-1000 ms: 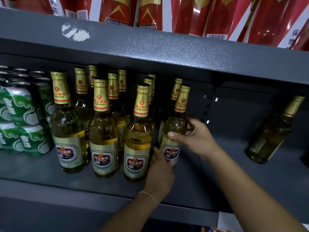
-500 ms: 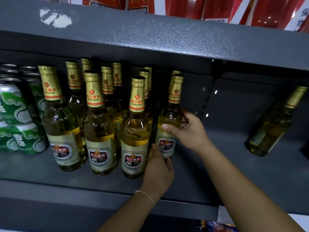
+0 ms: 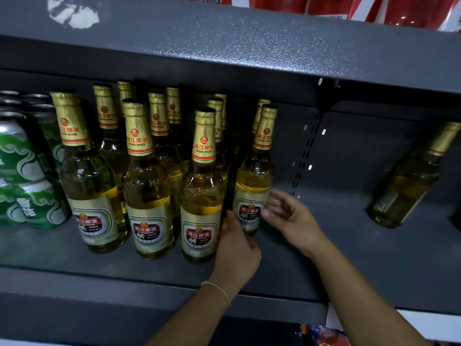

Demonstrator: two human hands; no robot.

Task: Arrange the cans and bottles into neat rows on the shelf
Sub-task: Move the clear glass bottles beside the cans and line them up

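1. Left hand [image 3: 237,248] sits at the base of the rightmost front bottle [image 3: 252,186], fingers hidden behind the neighbouring bottle [image 3: 202,196], so can't tell how tight the hold is.
2. Right hand [image 3: 287,216] is spread loose just right of that bottle, holding nothing, a bit blurry.
3. Bottles are clear glass, gold foil necks, standing in rows on the grey metal shelf [image 3: 349,258].
4. Green cans [image 3: 30,186] are stacked at left; one lone bottle [image 3: 406,181] stands far right.

Red glossy packages with white lettering [image 3: 409,8] line the top edge above a scuffed white patch of torn sticker [image 3: 72,12] on the upper dark grey metal board, a perforated black upright strip [image 3: 305,151] runs down the back panel, and a colourful printed wrapper [image 3: 321,335] peeks out below.
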